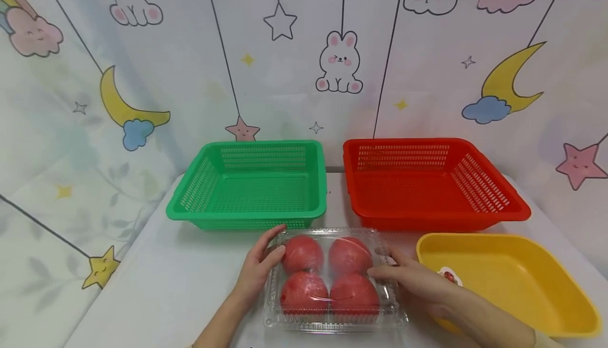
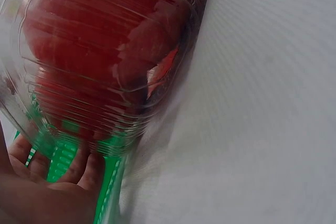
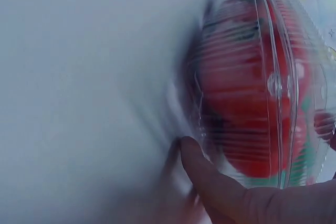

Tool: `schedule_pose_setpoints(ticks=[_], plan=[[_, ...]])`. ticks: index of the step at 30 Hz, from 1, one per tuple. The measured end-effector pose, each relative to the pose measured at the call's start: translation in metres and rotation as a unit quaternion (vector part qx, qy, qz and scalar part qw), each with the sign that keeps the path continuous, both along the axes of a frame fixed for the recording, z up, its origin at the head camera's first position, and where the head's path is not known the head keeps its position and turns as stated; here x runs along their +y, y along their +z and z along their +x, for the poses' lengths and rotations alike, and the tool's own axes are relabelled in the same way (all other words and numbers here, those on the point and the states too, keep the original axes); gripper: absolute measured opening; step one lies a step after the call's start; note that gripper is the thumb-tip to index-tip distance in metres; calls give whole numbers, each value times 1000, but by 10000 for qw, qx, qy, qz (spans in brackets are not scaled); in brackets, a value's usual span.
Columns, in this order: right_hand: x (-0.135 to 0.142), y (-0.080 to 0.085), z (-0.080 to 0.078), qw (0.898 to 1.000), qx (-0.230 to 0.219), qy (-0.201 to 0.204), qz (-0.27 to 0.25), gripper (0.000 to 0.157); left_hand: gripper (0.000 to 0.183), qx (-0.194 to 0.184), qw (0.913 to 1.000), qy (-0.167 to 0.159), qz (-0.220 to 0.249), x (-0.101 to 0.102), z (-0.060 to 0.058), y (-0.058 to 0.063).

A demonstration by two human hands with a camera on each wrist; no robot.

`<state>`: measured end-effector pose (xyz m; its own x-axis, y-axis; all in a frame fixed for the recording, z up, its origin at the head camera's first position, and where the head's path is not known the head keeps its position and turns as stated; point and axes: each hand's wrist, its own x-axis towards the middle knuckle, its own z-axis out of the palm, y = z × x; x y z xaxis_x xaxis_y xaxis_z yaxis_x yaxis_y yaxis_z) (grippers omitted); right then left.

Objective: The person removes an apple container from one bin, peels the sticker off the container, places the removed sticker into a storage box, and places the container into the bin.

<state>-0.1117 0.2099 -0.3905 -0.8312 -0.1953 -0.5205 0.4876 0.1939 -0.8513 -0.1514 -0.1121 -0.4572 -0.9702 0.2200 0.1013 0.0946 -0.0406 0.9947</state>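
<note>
A clear plastic clamshell box [image 1: 328, 322] with a ridged rim sits between my two hands, its lid down over several large red tomatoes [image 1: 353, 292]. My left hand [image 1: 258, 266] grips the box's left side, thumb at the lid's edge and fingers along the side wall. On the opposite side my right hand [image 1: 415, 279] holds it, thumb on the lid and fingers at the side wall, partly hidden. Up close, the left wrist view shows left fingertips [image 2: 93, 169] against the ridged wall. Whether the box touches the table cannot be told.
Behind the box stand a green slotted basket [image 1: 247, 215] on the left and a red one [image 1: 442, 224] on the right. A yellow tray [image 1: 494, 269] lies at the right, beside my right forearm, with a round sticker [image 1: 448, 274] near its left edge. White cloth [image 1: 190, 274] covers the table.
</note>
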Motion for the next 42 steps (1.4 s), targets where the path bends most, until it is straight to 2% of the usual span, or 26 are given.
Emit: schedule_pose_setpoints(ticks=[4, 7, 12, 16, 18, 21, 26, 33, 37, 42], plan=[[-3, -3, 5, 9965, -249, -331, -731, 85, 50, -42, 10000, 11, 38, 0, 1, 0], [-4, -6, 9, 9933, -279, -461, -1026, 84, 50, -21, 10000, 23, 63, -1, 0, 0], [-5, -11, 11, 9909, -298, -512, -1212, 86, 50, 66, 9999, -18, 110, -2, -1, -1], [-6, -13, 12, 9890, -270, -403, -1398, 86, 49, 65, 9999, 0, 121, -3, 0, 0], [-7, -14, 12, 9877, -228, -365, -1504, 85, 49, 89, 10000, 20, 39, -4, 0, 1], [-8, -14, 12, 9885, -110, -380, -1457, 84, 48, 299, 9985, 132, -431, -6, 2, 6], [-7, -13, 15, 9926, 16, -424, -1135, 84, 47, 905, 9859, 303, -1375, -13, 5, 17], [-5, -6, 15, 9957, 96, -511, -761, 84, 35, 1900, 9594, 284, -2067, -31, 5, 32], [-6, -4, 17, 9959, 54, -511, -748, 83, 31, 2312, 9502, 533, -2021, -47, 6, 46], [-3, 0, 20, 9956, -5, -595, -718, 85, 32, 2459, 9506, 1001, -1606, -67, -3, 67]])
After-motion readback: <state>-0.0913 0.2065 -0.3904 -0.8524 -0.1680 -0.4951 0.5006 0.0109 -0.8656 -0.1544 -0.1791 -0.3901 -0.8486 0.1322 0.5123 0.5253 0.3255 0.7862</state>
